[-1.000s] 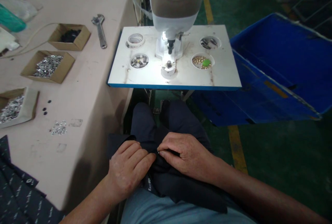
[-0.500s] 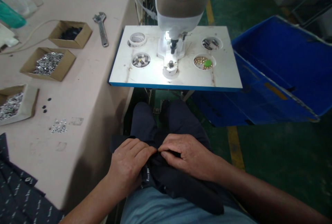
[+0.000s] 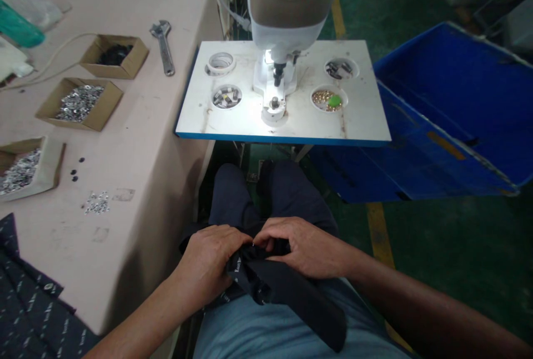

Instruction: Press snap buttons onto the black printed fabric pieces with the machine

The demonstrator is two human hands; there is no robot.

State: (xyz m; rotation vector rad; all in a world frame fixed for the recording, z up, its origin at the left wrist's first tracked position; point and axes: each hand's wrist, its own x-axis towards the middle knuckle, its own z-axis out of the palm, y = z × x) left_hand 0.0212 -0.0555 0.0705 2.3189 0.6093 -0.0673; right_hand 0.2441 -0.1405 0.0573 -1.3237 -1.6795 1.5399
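Observation:
Both my hands rest in my lap, gripping a piece of dark navy fabric (image 3: 287, 292) with small white lettering. My left hand (image 3: 208, 262) is closed on the fabric's left edge. My right hand (image 3: 302, 245) pinches the fabric beside it, fingertips almost touching the left hand. The cloth is bunched between them and hangs over my light blue shirt. Ahead stands a snap press machine (image 3: 287, 9) on a white plate (image 3: 366, 120), well beyond both hands.
The plate has round wells with metal parts (image 3: 225, 96) and gold snaps (image 3: 327, 99). A beige table (image 3: 137, 126) at left carries cardboard boxes of silver fasteners (image 3: 79, 102), a wrench (image 3: 164, 48) and patterned dark cloth (image 3: 25, 309). A blue bin (image 3: 449, 104) stands at right.
My hands have gathered and folded the fabric tighter between them, and the cloth's lower edge has been pulled up. The view has shifted slightly.

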